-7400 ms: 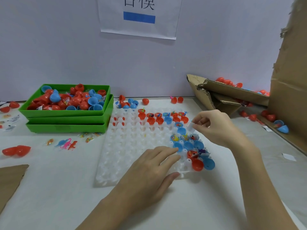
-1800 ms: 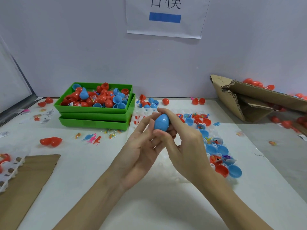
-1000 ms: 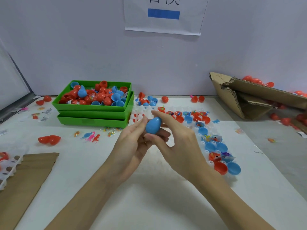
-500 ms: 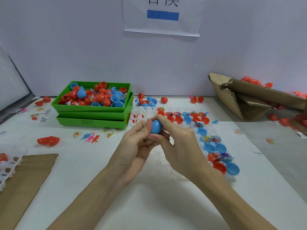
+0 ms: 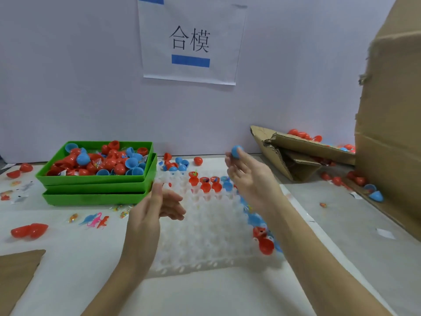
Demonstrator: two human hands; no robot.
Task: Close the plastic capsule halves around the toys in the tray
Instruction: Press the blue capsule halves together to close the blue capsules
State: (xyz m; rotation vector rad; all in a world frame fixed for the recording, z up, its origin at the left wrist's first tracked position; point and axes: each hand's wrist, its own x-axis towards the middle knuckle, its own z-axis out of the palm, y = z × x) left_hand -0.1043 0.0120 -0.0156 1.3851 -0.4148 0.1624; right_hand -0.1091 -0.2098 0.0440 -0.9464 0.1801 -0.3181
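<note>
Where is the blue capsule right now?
In the head view, the blue capsule is pinched in the right hand, raised above the far right of the white tray, toward the cardboard box.

Two bare forearms, hands (image 5: 157, 208) bare too — no sleeves

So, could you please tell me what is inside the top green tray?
The top green tray holds a heap of loose red and blue capsule halves, with a few small packets among them. Whatever lies beneath the heap, and inside the trays stacked below, is covered.
</note>
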